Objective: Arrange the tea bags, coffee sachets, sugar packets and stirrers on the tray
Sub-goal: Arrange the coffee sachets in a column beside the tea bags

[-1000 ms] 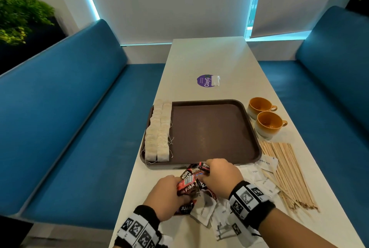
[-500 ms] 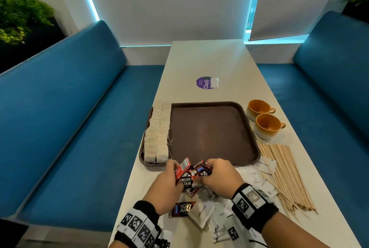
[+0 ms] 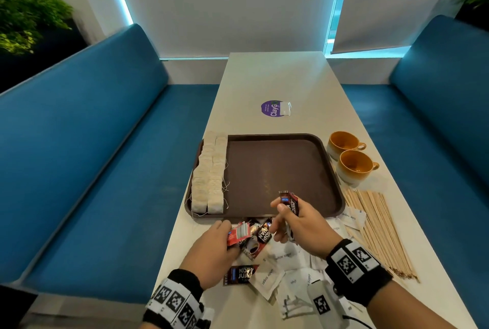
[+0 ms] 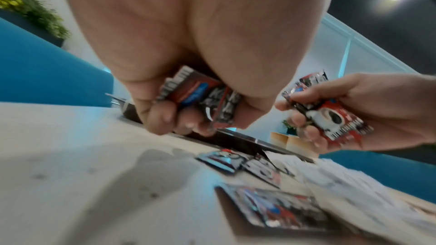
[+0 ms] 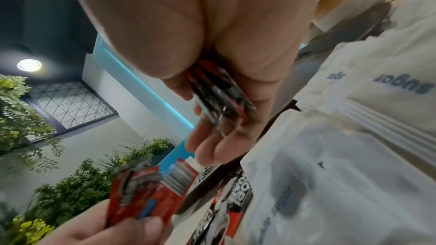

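Observation:
A brown tray lies mid-table with two rows of tea bags along its left side. My left hand grips a few red and black coffee sachets just in front of the tray. My right hand holds another small stack of sachets on edge over the tray's near rim. The left wrist view shows both stacks, left and right. More sachets and white sugar packets lie loose under my hands. Wooden stirrers are fanned out to the right.
Two orange cups stand right of the tray, just beyond the stirrers. A purple sticker sits farther up the table. Blue benches flank the narrow table on both sides. Most of the tray's floor is bare.
My hands, close together over the sachet pile before, have parted. The right one has risen forward over the tray's near rim with its sachets, and the left stays low with its own.

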